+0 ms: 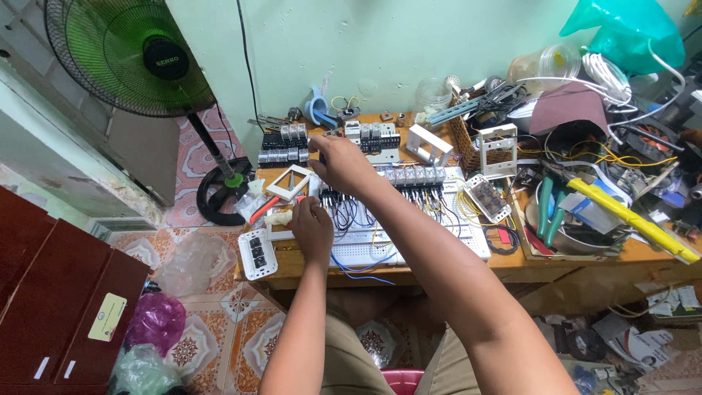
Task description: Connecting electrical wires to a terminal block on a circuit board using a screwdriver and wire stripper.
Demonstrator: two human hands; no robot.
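Observation:
A white perforated panel [409, 238] lies on the wooden workbench [556, 262], carrying a row of small grey relay blocks [413, 175] and many blue, black and yellow wires. My right hand [340, 162] reaches over its far left end, fingers closed on a small dark tool or part that I cannot make out, just in front of a cluster of black and white breaker modules [374, 137]. My left hand [313, 227] rests at the panel's left edge, pinched on something small with a red tip. What lies under either palm is hidden.
More black modules [284, 146], white switch frames [291, 181] and a white socket plate [257, 254] lie at the left. A wicker basket [479, 150], cable coils, green-handled pliers [547, 208] and a yellow-handled tool [632, 219] crowd the right. A green fan [128, 55] stands on the floor.

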